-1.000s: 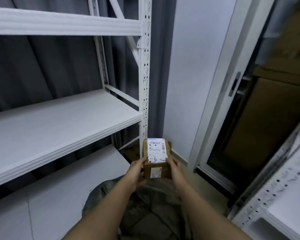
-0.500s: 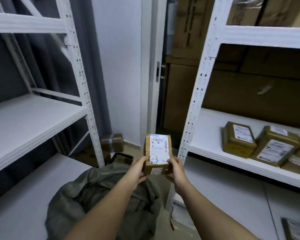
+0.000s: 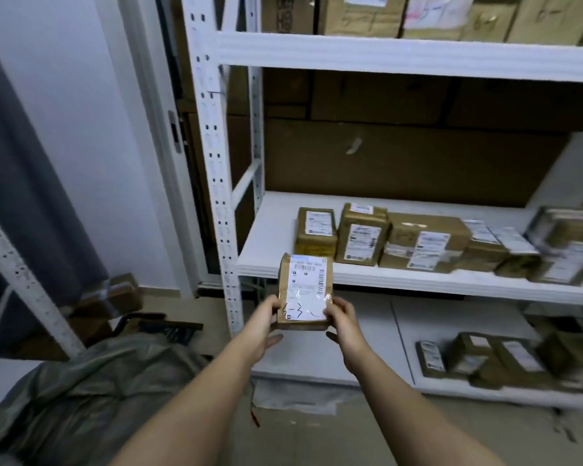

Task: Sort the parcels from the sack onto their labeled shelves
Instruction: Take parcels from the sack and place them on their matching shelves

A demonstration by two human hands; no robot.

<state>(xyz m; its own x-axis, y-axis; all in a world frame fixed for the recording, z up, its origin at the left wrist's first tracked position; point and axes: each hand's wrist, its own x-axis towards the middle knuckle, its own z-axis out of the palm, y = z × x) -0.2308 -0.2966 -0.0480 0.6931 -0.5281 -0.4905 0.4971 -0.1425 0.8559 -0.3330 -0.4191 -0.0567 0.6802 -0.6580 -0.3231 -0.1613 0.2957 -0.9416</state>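
— Where's the parcel (image 3: 305,292)?

— Held up in front of the middle shelf (image 3: 418,275), near its front-left corner. The left hand (image 3: 266,322) grips its lower left edge and the right hand (image 3: 344,322) its lower right edge, fingers curled round it.

— And its label?

— Facing up (handwriting on its lower part). A row of parcels (image 3: 401,242) stands along the shelf's front edge; the sack (image 3: 88,391) lies on the floor, lower left.
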